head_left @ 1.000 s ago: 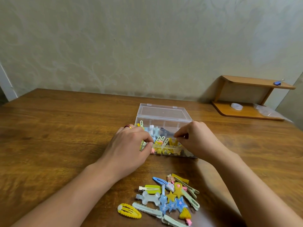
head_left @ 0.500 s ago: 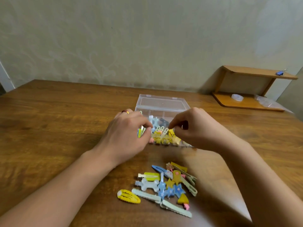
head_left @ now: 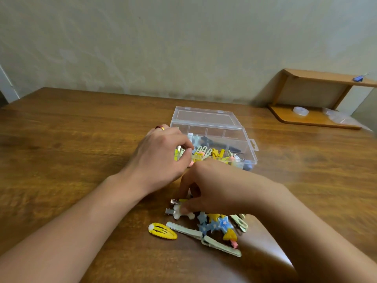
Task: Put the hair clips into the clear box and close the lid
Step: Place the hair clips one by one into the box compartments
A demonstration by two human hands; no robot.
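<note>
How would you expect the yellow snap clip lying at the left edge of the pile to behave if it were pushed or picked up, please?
The yellow snap clip lies flat on the table, so it would probably slide, not roll. It looks thin and small, so it is likely light and stiff. Its low profile may make it awkward to pinch.

You find no readable text, label, brand or number here: the clear box (head_left: 212, 127), at twelve o'clock from the hair clips (head_left: 204, 227), bears none.
</note>
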